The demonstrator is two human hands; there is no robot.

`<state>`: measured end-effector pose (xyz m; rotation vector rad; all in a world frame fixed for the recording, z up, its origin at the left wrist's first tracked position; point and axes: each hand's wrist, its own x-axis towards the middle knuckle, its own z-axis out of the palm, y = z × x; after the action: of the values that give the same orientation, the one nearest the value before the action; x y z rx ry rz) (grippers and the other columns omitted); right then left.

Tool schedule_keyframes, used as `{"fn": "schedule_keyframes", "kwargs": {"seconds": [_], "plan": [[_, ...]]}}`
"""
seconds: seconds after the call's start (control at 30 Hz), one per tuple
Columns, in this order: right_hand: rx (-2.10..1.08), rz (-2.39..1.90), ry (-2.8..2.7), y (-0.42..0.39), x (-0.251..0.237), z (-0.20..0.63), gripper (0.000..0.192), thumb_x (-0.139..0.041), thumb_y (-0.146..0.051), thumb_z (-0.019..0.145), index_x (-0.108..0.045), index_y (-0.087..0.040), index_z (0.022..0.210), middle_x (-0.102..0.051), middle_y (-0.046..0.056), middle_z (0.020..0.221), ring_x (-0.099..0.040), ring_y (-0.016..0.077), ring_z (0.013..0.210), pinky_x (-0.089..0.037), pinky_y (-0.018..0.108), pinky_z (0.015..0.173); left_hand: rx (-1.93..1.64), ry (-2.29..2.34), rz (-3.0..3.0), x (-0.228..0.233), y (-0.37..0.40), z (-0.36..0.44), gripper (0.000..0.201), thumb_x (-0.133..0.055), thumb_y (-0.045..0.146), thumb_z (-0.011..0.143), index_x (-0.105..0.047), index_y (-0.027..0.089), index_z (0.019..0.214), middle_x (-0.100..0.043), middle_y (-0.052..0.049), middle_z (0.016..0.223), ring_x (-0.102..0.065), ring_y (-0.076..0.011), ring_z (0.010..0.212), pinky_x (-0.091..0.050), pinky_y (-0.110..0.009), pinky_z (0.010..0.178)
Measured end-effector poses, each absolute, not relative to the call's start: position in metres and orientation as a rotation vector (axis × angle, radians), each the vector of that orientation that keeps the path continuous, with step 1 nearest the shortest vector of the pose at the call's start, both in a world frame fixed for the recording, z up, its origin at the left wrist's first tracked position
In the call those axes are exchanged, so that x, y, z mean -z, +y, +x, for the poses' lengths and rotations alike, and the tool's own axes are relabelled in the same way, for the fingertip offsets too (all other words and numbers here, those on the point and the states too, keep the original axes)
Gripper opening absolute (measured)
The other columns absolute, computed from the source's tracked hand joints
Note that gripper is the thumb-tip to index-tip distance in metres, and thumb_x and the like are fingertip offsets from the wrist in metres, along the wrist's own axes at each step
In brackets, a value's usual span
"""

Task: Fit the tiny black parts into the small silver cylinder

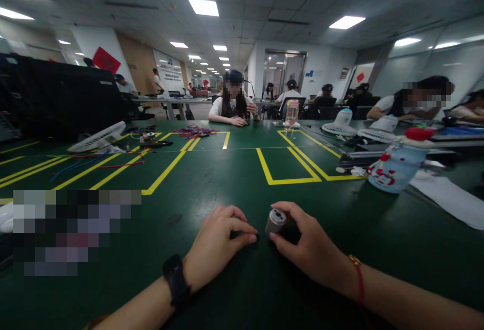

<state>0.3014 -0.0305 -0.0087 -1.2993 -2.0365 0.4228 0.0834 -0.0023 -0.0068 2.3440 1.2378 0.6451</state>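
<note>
The right hand (302, 242) has its fingers gripping one metal cylinder (275, 221); the left hand's (215, 239), just left, are loosely parted.

Dim, glowing ceiling panels (203, 7), stretched edges

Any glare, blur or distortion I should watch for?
Head view: ceiling lights wash out white, green table shows soft sheen; head view, lower left: pixelated patch hides detail; head view, right: bottle looks tilted, likely lens stretch; head view: metal cylinder in right hand fairly sharp.
</note>
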Motion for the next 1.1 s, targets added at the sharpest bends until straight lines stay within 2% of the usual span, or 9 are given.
{"fn": "schedule_keyframes", "kwargs": {"seconds": [0.23,0.47,0.57,0.67,0.73,0.8,0.9,1.0,1.1], "plan": [[-0.011,-1.725,-1.717,-0.022,0.002,0.405,0.054,-0.054,-0.049,0.078,-0.043,-0.028,0.126,-0.056,0.004,0.115,-0.059,0.0183,0.093,-0.049,0.032,0.078,-0.747,1.219,2.075,-0.007,-0.003,0.064,0.03,-0.057,0.042,0.084,-0.064,0.032,0.112,-0.061,-0.002,0.108,-0.056,-0.0204,0.097,-0.043,-0.033,0.085],[0.126,-2.201,-1.544,-0.029,0.0,0.533,0.058,-0.051,-0.059,0.075,-0.046,-0.021,0.119,-0.058,0.015,0.11,-0.061,0.023,0.085,-0.047,0.033,0.072,-0.82,1.475,1.747,-0.02,-0.004,0.013,0.039,-0.049,0.051,0.085,-0.063,0.026,0.11,-0.067,-0.002,0.094,-0.061,-0.0217,0.084,-0.045,-0.031,0.073],[0.344,-2.235,-1.581,-0.027,0.002,0.528,0.068,-0.052,-0.061,0.073,-0.045,-0.015,0.122,-0.055,0.022,0.115,-0.057,0.0321,0.098,-0.044,0.042,0.079,-0.842,1.521,1.685,-0.016,-0.004,0.007,0.039,-0.051,0.051,0.083,-0.064,0.024,0.108,-0.067,-0.002,0.089,-0.061,-0.0212,0.079,-0.045,-0.029,0.067],[0.794,-1.994,-1.703,-0.024,0.002,0.476,0.078,-0.051,-0.062,0.073,-0.038,-0.012,0.132,-0.041,0.023,0.131,-0.037,0.0396,0.122,-0.032,0.053,0.094,-0.862,1.522,1.698,-0.012,-0.002,0.01,0.038,-0.052,0.051,0.082,-0.066,0.023,0.105,-0.068,-0.002,0.087,-0.061,-0.0207,0.076,-0.044,-0.028,0.064],[0.714,-1.736,-1.956,-0.023,0.0,0.422,0.065,-0.049,-0.056,0.079,-0.041,-0.019,0.132,-0.042,0.014,0.133,-0.036,0.033,0.123,-0.03,0.051,0.097,-0.871,1.524,1.707,-0.01,-0.001,0.013,0.037,-0.052,0.05,0.082,-0.068,0.023,0.102,-0.069,-0.002,0.088,-0.062,-0.0211,0.076,-0.044,-0.027,0.064],[0.308,-1.496,-2.272,-0.025,-0.001,0.363,0.05,-0.047,-0.049,0.085,-0.044,-0.029,0.13,-0.047,0.006,0.129,-0.042,0.023,0.117,-0.034,0.042,0.095,-0.872,1.53,1.713,-0.01,-0.001,0.015,0.036,-0.052,0.05,0.082,-0.069,0.024,0.1,-0.07,-0.003,0.09,-0.063,-0.0221,0.079,-0.045,-0.027,0.065],[-0.138,-1.298,-2.44,-0.024,0.0,0.293,0.036,-0.051,-0.045,0.085,-0.055,-0.033,0.119,-0.055,0.001,0.116,-0.047,0.0178,0.105,-0.038,0.037,0.088,-0.852,1.537,1.736,-0.011,-0.003,0.013,0.036,-0.052,0.05,0.082,-0.068,0.024,0.101,-0.071,-0.003,0.094,-0.063,-0.0232,0.084,-0.045,-0.029,0.071],[-0.255,-1.26,-2.441,-0.017,-0.004,0.275,0.02,-0.049,-0.039,0.087,-0.066,-0.029,0.092,-0.06,0.0,0.098,-0.049,0.016,0.094,-0.038,0.035,0.083,-0.825,1.539,1.751,-0.011,-0.005,0.01,0.037,-0.05,0.05,0.083,-0.067,0.024,0.102,-0.071,-0.003,0.094,-0.063,-0.0237,0.086,-0.045,-0.03,0.073],[-0.109,-1.37,-2.281,-0.009,-0.017,0.316,0.024,-0.045,-0.039,0.089,-0.064,-0.024,0.09,-0.06,0.003,0.095,-0.051,0.0162,0.091,-0.039,0.034,0.081,-0.815,1.536,1.74,-0.01,-0.005,0.008,0.038,-0.051,0.052,0.082,-0.067,0.024,0.102,-0.07,-0.003,0.093,-0.064,-0.0248,0.087,-0.046,-0.031,0.072]]}}
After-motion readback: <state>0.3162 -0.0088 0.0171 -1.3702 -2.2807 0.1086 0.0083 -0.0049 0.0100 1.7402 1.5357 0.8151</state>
